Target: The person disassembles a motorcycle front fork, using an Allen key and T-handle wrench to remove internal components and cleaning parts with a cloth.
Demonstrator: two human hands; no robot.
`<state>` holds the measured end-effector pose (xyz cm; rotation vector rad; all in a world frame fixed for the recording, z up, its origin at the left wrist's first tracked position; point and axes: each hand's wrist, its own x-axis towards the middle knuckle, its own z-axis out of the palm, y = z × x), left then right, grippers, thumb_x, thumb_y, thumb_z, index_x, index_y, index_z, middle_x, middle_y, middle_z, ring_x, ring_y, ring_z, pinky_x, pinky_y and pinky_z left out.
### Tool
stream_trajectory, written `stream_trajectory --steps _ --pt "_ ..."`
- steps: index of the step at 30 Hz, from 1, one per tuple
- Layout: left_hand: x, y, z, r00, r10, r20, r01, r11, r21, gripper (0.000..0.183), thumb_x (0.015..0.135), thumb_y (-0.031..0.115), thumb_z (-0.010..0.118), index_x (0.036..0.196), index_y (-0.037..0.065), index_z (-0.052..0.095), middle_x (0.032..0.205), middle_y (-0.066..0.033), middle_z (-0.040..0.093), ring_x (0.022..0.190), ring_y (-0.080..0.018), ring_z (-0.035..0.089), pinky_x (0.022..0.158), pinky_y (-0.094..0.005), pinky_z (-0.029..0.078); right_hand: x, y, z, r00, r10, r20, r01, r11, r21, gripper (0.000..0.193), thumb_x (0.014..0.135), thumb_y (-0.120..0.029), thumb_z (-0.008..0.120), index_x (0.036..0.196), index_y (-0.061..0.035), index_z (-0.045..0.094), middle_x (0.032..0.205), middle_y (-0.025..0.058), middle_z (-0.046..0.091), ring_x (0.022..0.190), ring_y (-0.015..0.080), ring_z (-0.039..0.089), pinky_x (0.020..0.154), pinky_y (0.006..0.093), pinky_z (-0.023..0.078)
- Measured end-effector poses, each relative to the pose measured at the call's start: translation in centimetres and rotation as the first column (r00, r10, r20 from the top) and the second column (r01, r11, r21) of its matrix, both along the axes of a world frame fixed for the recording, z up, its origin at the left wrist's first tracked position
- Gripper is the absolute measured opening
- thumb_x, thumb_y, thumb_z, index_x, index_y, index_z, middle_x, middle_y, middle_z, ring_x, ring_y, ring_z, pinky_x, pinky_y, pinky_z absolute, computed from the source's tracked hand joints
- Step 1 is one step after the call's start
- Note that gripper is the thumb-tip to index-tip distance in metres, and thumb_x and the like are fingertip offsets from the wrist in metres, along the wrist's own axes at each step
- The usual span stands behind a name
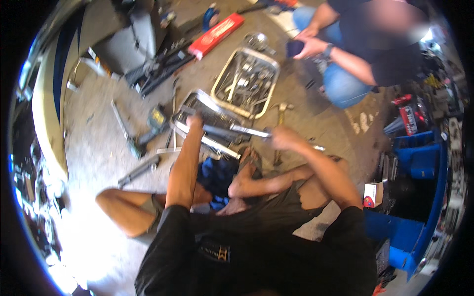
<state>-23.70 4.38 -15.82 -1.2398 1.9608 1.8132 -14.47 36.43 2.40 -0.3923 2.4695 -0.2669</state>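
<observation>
Far left on the floor [94,143] I see a power tool [157,118], yellow and black, apart from where I am busy. Right of it, my left hand [194,121] is down at the near tray [197,92], at the far end of a pale rail [211,143]. Blur hides those fingers from me; I cannot tell whether they grip the rail, the tray or something in it.

The metal bar [250,131] lies roughly crosswise over the near tray's right side, its right end in my right hand [285,139], whose fingers are wrapped round the dark handle. I cannot make out whether the bar's left end is seated on anything.

If it is only loosely engaged, a hard pull could make it slip, and I judge my right hand would swing toward the hammer [281,116] just beyond it. If the left hand's hold is weak, the tray or rail could skid, and my foot [252,160] is close to the rail's near end. A wide far swing could also clip the full tray [236,108] and scatter its loose parts. On the far right a co-worker [345,91] crouches holding a phone [295,48], perhaps too absorbed to dodge a bar that flies loose.
</observation>
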Motion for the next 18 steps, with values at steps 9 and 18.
stream_trajectory --steps 9,18 --pt "-2.2 -2.3 0.0 0.991 -0.133 0.0 0.127 0.947 -0.294 0.074 0.073 0.057 0.073 0.106 -0.009 0.066 0.112 -0.0259 0.064 0.109 -0.0383 0.061 0.094 -0.0415 0.047 -1.2 5.8 5.3 0.947 -0.22 0.235 0.239 0.969 -0.059 0.044 0.094 -0.04 0.057 0.118 -0.0032 0.055 0.081 0.0117 0.064 0.066 0.0172 0.061 0.059 0.0346 0.047" --pt "-2.3 -2.5 -0.8 0.953 -0.26 0.156 0.302 0.786 -0.539 0.062 0.078 0.054 0.066 0.096 -0.005 0.07 0.102 -0.0218 0.069 0.104 -0.0324 0.065 0.091 -0.0384 0.049 -2.6 0.8 2.6 0.682 -0.329 0.653 0.643 0.695 -0.322 0.044 0.096 -0.045 0.053 0.11 -0.004 0.055 0.071 0.0029 0.055 0.053 0.0096 0.048 0.046 0.0248 0.04"
